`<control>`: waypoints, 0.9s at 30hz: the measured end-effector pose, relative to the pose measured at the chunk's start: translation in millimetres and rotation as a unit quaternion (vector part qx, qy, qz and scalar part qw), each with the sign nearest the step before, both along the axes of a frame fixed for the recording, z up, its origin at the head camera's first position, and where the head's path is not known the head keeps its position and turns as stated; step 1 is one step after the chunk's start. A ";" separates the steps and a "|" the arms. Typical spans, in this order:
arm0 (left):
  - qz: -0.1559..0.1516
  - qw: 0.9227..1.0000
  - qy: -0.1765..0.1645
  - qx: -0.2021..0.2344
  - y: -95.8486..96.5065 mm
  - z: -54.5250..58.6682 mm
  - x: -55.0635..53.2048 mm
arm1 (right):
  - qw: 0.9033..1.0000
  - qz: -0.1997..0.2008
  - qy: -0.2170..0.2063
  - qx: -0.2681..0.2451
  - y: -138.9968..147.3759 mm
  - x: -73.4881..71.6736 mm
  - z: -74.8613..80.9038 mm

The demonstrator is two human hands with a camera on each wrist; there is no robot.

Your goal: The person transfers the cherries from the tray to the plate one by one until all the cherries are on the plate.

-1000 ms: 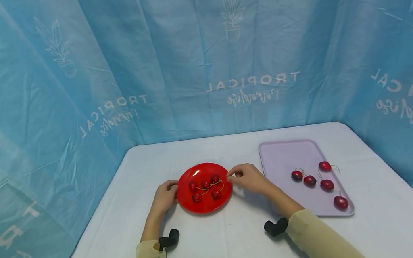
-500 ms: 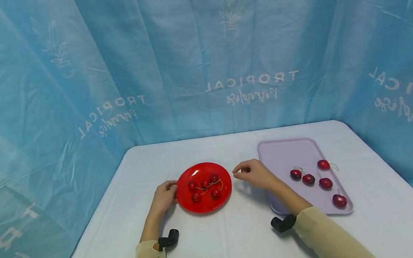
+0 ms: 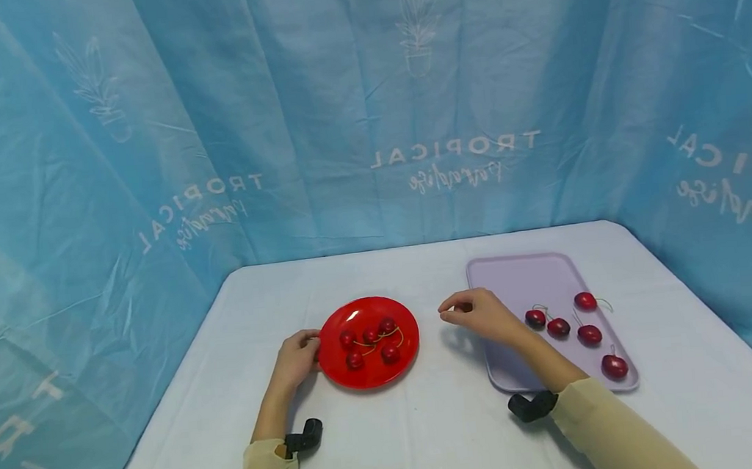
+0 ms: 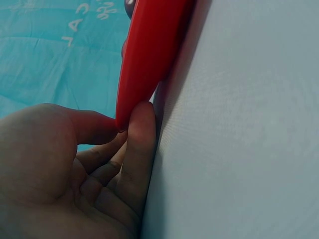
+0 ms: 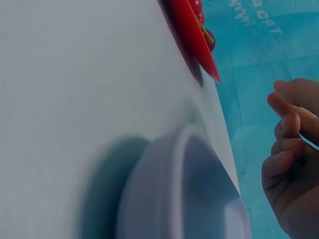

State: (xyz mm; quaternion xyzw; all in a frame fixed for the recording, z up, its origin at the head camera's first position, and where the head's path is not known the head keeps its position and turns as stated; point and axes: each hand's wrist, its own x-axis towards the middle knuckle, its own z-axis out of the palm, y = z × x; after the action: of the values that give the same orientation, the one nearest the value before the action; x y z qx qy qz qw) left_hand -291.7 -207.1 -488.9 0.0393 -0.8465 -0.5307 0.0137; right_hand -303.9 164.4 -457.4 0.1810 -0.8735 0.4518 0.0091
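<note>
A round red plate (image 3: pixel 374 374) lies on the white table with several cherries (image 3: pixel 390 353) on it, their green stems crossing. At its left rim my left hand (image 3: pixel 297 358) pinches the edge. The left wrist view shows the thumb over the rim of the plate (image 4: pixel 149 45) and fingers beneath it. Between the plate and a lilac tray (image 3: pixel 518 275) hovers my right hand (image 3: pixel 485 314), holding nothing. In the right wrist view the fingers of the right hand (image 5: pixel 301 199) are loosely bent, apart from plate and tray.
Several dark red cherries (image 3: pixel 559 328) sit on the right side of the tray; one at its right edge has its stem over the rim. Blue printed curtains (image 3: pixel 314 121) hang behind and beside the white table (image 3: pixel 392 439).
My right hand has left the plate's right rim and moved right toward the tray. The left hand stays at the plate's left rim, and the cherries keep their places.
</note>
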 end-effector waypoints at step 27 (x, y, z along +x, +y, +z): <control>-0.005 1.000 -0.004 -0.003 -0.4 3.0 0.7 | 1.000 -0.022 -0.003 0.007 34.7 -0.1 1.6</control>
State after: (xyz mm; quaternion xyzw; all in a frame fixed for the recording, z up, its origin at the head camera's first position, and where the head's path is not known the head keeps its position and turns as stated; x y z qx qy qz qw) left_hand -291.0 -207.5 -485.9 0.0373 -0.8481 -0.5285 0.0082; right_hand -304.0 199.1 -455.8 0.1600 -0.8805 0.4459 0.0150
